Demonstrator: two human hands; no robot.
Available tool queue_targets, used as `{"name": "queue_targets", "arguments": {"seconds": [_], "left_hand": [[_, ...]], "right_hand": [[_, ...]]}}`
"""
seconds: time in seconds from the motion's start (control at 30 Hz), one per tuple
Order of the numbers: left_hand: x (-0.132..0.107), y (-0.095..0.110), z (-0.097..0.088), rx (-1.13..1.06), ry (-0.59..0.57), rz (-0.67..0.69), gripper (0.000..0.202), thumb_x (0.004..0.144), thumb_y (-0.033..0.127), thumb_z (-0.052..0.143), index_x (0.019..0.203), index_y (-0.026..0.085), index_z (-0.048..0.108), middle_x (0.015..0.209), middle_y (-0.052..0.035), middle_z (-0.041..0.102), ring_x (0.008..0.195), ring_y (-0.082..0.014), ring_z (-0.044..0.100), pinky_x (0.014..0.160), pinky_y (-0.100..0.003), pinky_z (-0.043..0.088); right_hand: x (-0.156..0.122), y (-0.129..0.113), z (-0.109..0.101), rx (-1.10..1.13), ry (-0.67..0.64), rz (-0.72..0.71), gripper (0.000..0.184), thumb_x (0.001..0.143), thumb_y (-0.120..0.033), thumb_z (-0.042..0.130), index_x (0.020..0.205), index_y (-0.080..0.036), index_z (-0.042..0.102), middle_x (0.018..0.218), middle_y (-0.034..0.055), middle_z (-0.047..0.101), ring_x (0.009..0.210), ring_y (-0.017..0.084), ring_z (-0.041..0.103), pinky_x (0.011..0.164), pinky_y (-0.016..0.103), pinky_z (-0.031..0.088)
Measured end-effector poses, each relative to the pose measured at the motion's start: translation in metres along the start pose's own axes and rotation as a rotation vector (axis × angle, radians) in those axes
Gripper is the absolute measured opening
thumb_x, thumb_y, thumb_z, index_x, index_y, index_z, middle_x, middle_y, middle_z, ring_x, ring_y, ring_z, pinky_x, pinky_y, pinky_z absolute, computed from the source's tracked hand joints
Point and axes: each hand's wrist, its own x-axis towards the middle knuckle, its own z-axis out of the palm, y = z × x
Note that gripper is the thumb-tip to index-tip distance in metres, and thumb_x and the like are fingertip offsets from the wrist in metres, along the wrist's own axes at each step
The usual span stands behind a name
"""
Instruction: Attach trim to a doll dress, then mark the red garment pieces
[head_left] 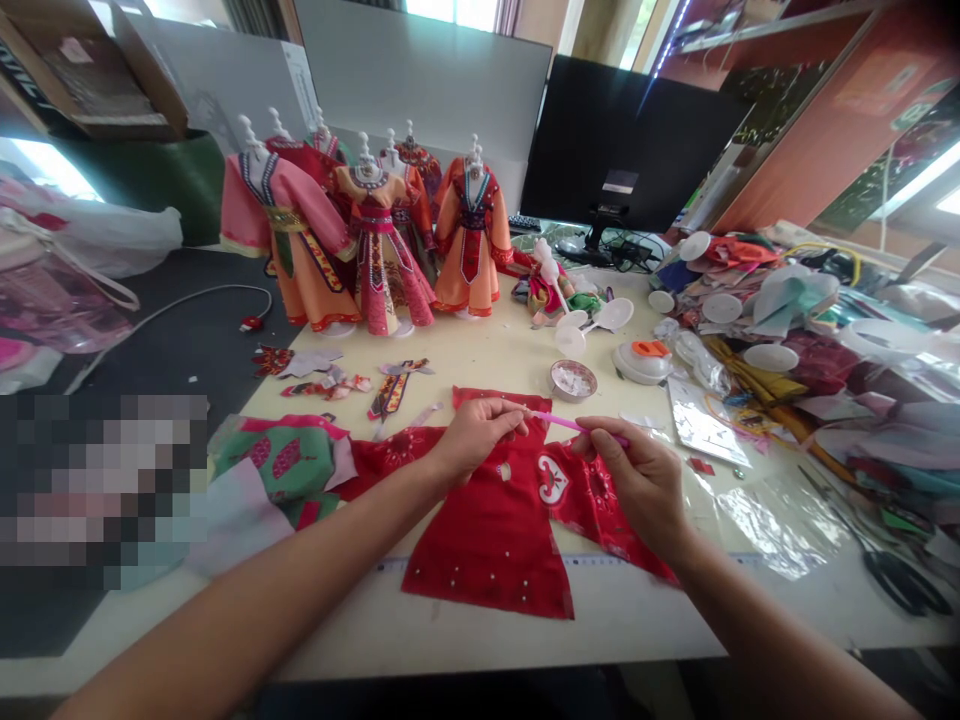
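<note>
A small red doll garment (491, 560) lies spread on the table, with white dots along its hem and a white heart-like patch (553, 480) at one side. In my right hand (637, 470), closed above the right sleeve, is a slim pink pen-like stick (566, 421). Its tip points left, to the fingertips of my left hand (484, 430). Those fingers are pinched together over the upper part of the garment; whatever they grip is too small to make out. Beyond the hands stands a small round dish (574, 380) with tiny pale pieces in it.
Several dressed doll forms (375, 240) stand at the back, before a black monitor (630, 150). Fabric scraps (795, 330) are heaped at right, near black-handled scissors (892, 575). Green printed cloth (281, 455) lies at left. A ruler strip (600, 562) runs under the garment.
</note>
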Motion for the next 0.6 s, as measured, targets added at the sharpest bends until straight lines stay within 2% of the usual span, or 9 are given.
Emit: {"name": "queue_targets", "arguments": {"seconds": [0.3, 0.5, 0.6], "left_hand": [[0.002, -0.004, -0.001, 0.06, 0.023, 0.023, 0.022, 0.075, 0.032, 0.062, 0.084, 0.013, 0.068, 0.069, -0.0031, 0.066, 0.064, -0.0112, 0.055, 0.068, -0.026, 0.045], [0.004, -0.003, -0.006, 0.354, 0.08, 0.151, 0.024, 0.081, 0.029, 0.052, 0.088, 0.013, 0.068, 0.076, -0.0053, 0.069, 0.071, -0.0155, 0.061, 0.071, -0.028, 0.048], [0.006, 0.001, -0.01, 0.645, 0.076, 0.287, 0.022, 0.083, 0.023, 0.049, 0.089, 0.015, 0.069, 0.087, -0.0057, 0.07, 0.083, -0.018, 0.063, 0.079, -0.03, 0.048]], "right_hand": [[0.001, 0.0, 0.001, 0.002, 0.004, -0.003, 0.016, 0.089, -0.03, 0.053, 0.095, -0.023, 0.066, 0.068, -0.0005, 0.067, 0.065, 0.014, 0.063, 0.062, 0.029, 0.053], [0.005, 0.008, -0.001, -0.008, 0.017, 0.009, 0.017, 0.088, -0.031, 0.053, 0.095, -0.023, 0.066, 0.07, -0.0006, 0.066, 0.066, 0.013, 0.062, 0.064, 0.028, 0.05], [0.013, 0.016, 0.0, -0.013, 0.019, 0.051, 0.019, 0.088, -0.033, 0.053, 0.095, -0.022, 0.066, 0.071, 0.0001, 0.066, 0.066, 0.013, 0.06, 0.065, 0.029, 0.048]]}}
